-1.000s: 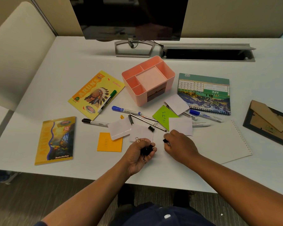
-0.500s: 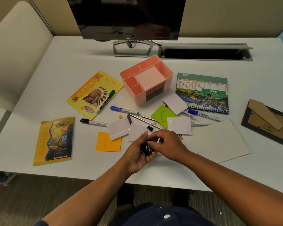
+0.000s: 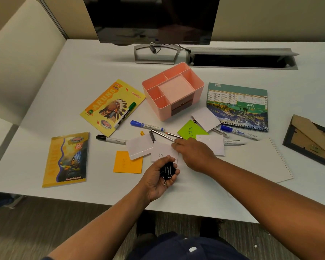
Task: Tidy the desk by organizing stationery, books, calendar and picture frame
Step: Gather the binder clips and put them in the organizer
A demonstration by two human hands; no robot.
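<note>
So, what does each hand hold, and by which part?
The left hand cups black binder clips in its palm. The right hand reaches forward; whether its fingertips hold anything cannot be told.

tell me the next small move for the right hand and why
Probably pinch up the binder clip at its fingertips. The right hand reaches over the white cards toward the pens, while the left hand already cups a bunch of black binder clips, so it seems to be collecting them.

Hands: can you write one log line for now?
left hand: holds binder clips | right hand: reaching at pens | organizer: empty
</note>
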